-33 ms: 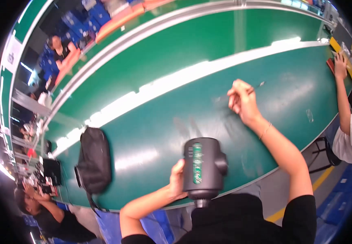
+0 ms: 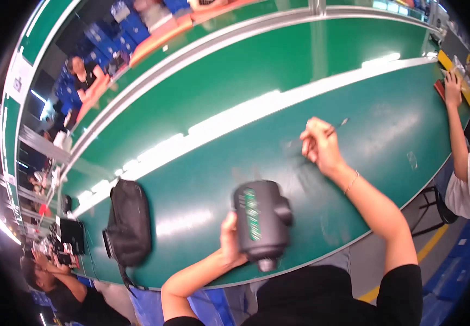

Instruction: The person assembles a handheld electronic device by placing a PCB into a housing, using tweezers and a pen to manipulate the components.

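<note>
My left hand (image 2: 230,240) grips a dark grey, rounded cylindrical object (image 2: 265,220) from its left side, its fingers partly hidden behind it. Green markings run along this object, a round knob sticks out on its right, and a short metallic end points toward me. It is held above the near part of the green table (image 2: 191,239). Farther out and to the right, my right hand (image 2: 323,145) is closed on a thin pen-like stick (image 2: 344,121), whose pale tip sticks out to the upper right. Motion blurs the grey object slightly.
A black bag (image 2: 130,223) with a strap lies on the table's left part. At the far right, another person's hand (image 2: 452,89) is by yellow and red pieces. A person (image 2: 66,288) sits at the left end. A green partition (image 2: 235,81) rises along the far edge.
The grey object has shifted a little to the left and tilted, its metallic end now showing shorter. The whole view has moved slightly. Both hands keep their grip.
</note>
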`<control>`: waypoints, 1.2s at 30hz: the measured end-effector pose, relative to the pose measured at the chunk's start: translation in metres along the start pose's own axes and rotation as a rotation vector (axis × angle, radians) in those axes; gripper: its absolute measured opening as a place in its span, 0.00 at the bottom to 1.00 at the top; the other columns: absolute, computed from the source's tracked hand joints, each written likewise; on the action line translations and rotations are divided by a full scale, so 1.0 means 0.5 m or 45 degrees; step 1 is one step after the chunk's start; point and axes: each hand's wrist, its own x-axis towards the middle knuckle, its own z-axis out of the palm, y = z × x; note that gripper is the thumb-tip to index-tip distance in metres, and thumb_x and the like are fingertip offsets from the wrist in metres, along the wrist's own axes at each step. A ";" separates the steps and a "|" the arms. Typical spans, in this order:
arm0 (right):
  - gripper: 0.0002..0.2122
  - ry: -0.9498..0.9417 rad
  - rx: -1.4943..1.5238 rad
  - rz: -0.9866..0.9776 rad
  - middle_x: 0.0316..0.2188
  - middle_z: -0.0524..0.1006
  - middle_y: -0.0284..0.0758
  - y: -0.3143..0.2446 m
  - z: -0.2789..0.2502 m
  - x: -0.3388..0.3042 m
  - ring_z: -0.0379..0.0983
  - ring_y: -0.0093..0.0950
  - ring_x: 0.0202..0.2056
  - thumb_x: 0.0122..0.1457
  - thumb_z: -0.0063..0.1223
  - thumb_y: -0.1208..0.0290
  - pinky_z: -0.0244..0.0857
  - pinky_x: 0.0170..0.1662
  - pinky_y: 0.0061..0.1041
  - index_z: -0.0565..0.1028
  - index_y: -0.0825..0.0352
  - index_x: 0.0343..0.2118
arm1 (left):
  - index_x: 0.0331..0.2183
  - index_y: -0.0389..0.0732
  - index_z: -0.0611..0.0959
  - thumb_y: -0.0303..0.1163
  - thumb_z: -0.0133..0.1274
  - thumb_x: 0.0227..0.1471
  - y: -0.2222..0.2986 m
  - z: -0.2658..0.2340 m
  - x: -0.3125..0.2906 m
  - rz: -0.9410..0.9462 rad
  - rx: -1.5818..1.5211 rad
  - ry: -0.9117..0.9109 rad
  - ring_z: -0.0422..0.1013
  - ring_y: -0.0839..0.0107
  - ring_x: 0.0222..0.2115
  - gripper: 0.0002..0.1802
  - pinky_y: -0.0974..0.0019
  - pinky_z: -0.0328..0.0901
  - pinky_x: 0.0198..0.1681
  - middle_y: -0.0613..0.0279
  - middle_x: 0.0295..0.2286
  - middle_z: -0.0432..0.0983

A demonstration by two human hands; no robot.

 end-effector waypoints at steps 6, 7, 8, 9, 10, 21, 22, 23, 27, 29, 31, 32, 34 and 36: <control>0.15 -0.111 -0.022 0.064 0.09 0.67 0.33 -0.011 -0.009 -0.016 0.54 0.15 0.06 0.55 0.40 0.64 0.48 0.10 0.12 0.67 0.68 0.17 | 0.45 0.38 0.64 0.57 0.40 0.44 0.285 0.003 0.217 0.720 0.672 0.422 0.69 0.66 0.35 0.35 0.65 0.65 0.39 0.56 0.38 0.69; 0.14 -0.143 0.013 0.070 0.09 0.67 0.33 -0.012 0.002 -0.016 0.55 0.14 0.07 0.55 0.40 0.65 0.48 0.10 0.12 0.67 0.67 0.17 | 0.45 0.38 0.65 0.57 0.41 0.44 0.351 -0.039 0.254 0.777 0.755 0.464 0.69 0.67 0.35 0.35 0.64 0.65 0.39 0.56 0.37 0.70; 0.14 -0.153 0.009 0.088 0.09 0.67 0.33 -0.012 -0.001 -0.014 0.55 0.14 0.07 0.55 0.40 0.65 0.48 0.10 0.12 0.67 0.67 0.17 | 0.43 0.40 0.67 0.62 0.42 0.40 0.403 -0.047 0.282 0.582 0.773 0.598 0.70 0.69 0.33 0.38 0.65 0.65 0.36 0.57 0.35 0.70; 0.14 -0.158 0.018 0.079 0.09 0.67 0.33 -0.007 -0.002 -0.012 0.54 0.14 0.07 0.56 0.39 0.65 0.48 0.10 0.12 0.67 0.67 0.17 | 0.42 0.43 0.69 0.67 0.42 0.34 0.438 -0.067 0.312 0.557 0.860 0.896 0.69 0.70 0.32 0.41 0.64 0.63 0.34 0.60 0.33 0.71; 0.15 -0.166 0.025 0.070 0.10 0.68 0.33 -0.005 -0.001 -0.009 0.54 0.14 0.06 0.56 0.39 0.65 0.48 0.10 0.12 0.68 0.67 0.17 | 0.41 0.48 0.70 0.69 0.43 0.29 0.471 -0.091 0.342 0.539 0.892 0.993 0.69 0.71 0.31 0.42 0.62 0.61 0.33 0.63 0.30 0.72; 0.14 -0.167 0.066 0.080 0.10 0.68 0.32 -0.001 -0.012 0.005 0.54 0.13 0.07 0.56 0.38 0.66 0.48 0.11 0.11 0.67 0.67 0.18 | 0.41 0.39 0.68 0.65 0.47 0.33 0.476 -0.134 0.404 0.555 1.284 1.273 0.68 0.65 0.32 0.42 0.56 0.64 0.28 0.55 0.35 0.68; 0.14 -0.175 0.073 0.087 0.10 0.68 0.32 -0.003 -0.009 0.002 0.54 0.13 0.07 0.56 0.38 0.66 0.48 0.11 0.11 0.67 0.67 0.18 | 0.41 0.39 0.70 0.65 0.46 0.33 0.494 -0.150 0.389 0.573 1.341 1.323 0.68 0.65 0.32 0.42 0.59 0.64 0.26 0.55 0.35 0.68; 0.14 -0.186 0.067 0.090 0.10 0.68 0.32 -0.005 -0.006 0.002 0.54 0.13 0.07 0.56 0.38 0.66 0.48 0.11 0.11 0.67 0.67 0.18 | 0.42 0.40 0.70 0.63 0.45 0.35 0.509 -0.173 0.382 0.590 1.295 1.405 0.68 0.65 0.32 0.40 0.59 0.65 0.26 0.56 0.35 0.69; 0.14 -0.200 0.050 0.093 0.10 0.67 0.32 -0.004 0.003 0.002 0.54 0.14 0.07 0.56 0.38 0.65 0.48 0.12 0.13 0.67 0.68 0.18 | 0.44 0.39 0.67 0.54 0.42 0.43 0.502 -0.190 0.340 0.593 1.297 1.404 0.66 0.64 0.36 0.32 0.59 0.63 0.34 0.55 0.38 0.67; 0.14 -0.214 0.021 0.099 0.10 0.67 0.32 -0.008 0.006 -0.001 0.53 0.14 0.08 0.56 0.39 0.64 0.47 0.12 0.14 0.67 0.68 0.18 | 0.45 0.39 0.66 0.50 0.43 0.45 0.470 -0.186 0.320 0.927 1.615 1.448 0.65 0.63 0.37 0.30 0.61 0.61 0.38 0.54 0.39 0.66; 0.14 -0.194 0.025 0.118 0.10 0.67 0.32 -0.006 -0.007 -0.006 0.53 0.15 0.08 0.56 0.38 0.64 0.47 0.12 0.14 0.67 0.68 0.18 | 0.46 0.37 0.63 0.41 0.43 0.47 0.386 -0.134 0.302 1.350 1.852 1.082 0.63 0.62 0.40 0.26 0.63 0.57 0.44 0.53 0.40 0.65; 0.15 -0.171 0.029 0.125 0.10 0.67 0.33 -0.008 -0.023 -0.006 0.54 0.15 0.07 0.56 0.38 0.64 0.47 0.12 0.14 0.67 0.68 0.18 | 0.46 0.36 0.62 0.36 0.44 0.47 0.306 -0.043 0.273 1.410 1.753 0.711 0.62 0.60 0.42 0.24 0.64 0.54 0.46 0.52 0.41 0.64; 0.15 -0.161 0.049 0.139 0.10 0.67 0.33 -0.005 -0.026 -0.003 0.54 0.15 0.07 0.56 0.38 0.64 0.48 0.11 0.14 0.67 0.68 0.18 | 0.42 0.33 0.65 0.31 0.48 0.41 0.156 0.002 0.179 1.029 1.986 0.601 0.60 0.55 0.44 0.23 0.60 0.53 0.47 0.50 0.41 0.64; 0.15 -0.163 0.061 0.171 0.10 0.67 0.34 -0.003 -0.017 -0.004 0.54 0.15 0.07 0.56 0.38 0.63 0.48 0.11 0.14 0.67 0.68 0.18 | 0.39 0.36 0.70 0.28 0.49 0.36 0.038 0.085 0.077 0.896 2.312 -0.209 0.58 0.54 0.46 0.23 0.57 0.51 0.51 0.51 0.40 0.64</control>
